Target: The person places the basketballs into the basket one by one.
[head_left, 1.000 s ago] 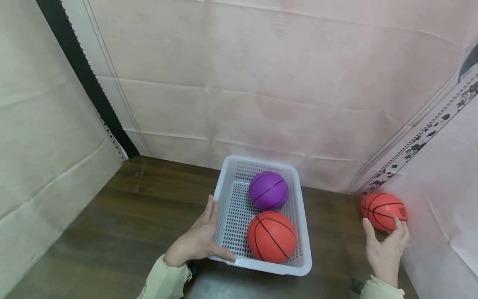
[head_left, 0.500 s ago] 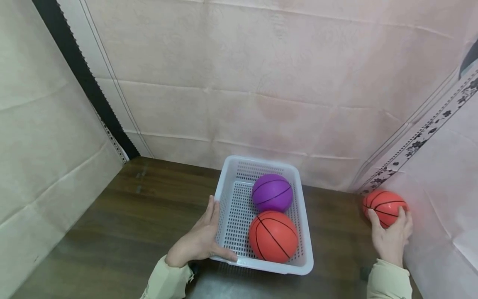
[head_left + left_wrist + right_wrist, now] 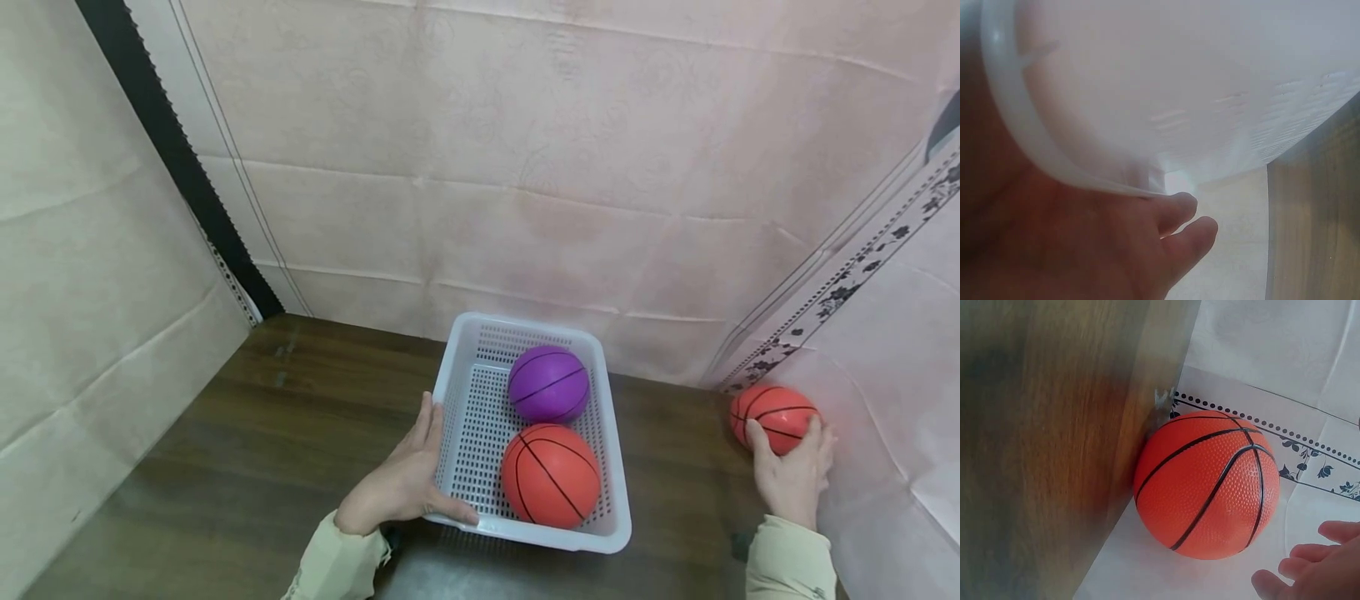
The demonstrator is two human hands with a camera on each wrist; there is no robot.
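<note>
A white plastic basket (image 3: 459,467) holds a purple ball (image 3: 549,385) with an orange toy basketball (image 3: 551,477) nearer the front. My left hand (image 3: 401,487) rests against the basket's front left corner, thumb along the near rim and straight fingers along the left side. The left wrist view shows those fingers against the outside of the basket (image 3: 1222,75). In the far right corner, another orange toy basketball (image 3: 1210,487) sits against the wall. My right hand (image 3: 795,475) is spread at this ball's near side; the right wrist view shows its fingers (image 3: 1310,562) a little apart from the ball.
The dark wooden table (image 3: 300,442) lies under everything. Pale cloth walls (image 3: 525,167) stand at the back and both sides. A patterned black-and-white strip (image 3: 840,292) runs up the right corner, and a black strip (image 3: 187,175) the left.
My right hand has moved forward and slightly right, its thumb and fingers now overlapping the corner basketball in the head view. The purple ball has shifted slightly right in the basket. The left hand stays.
</note>
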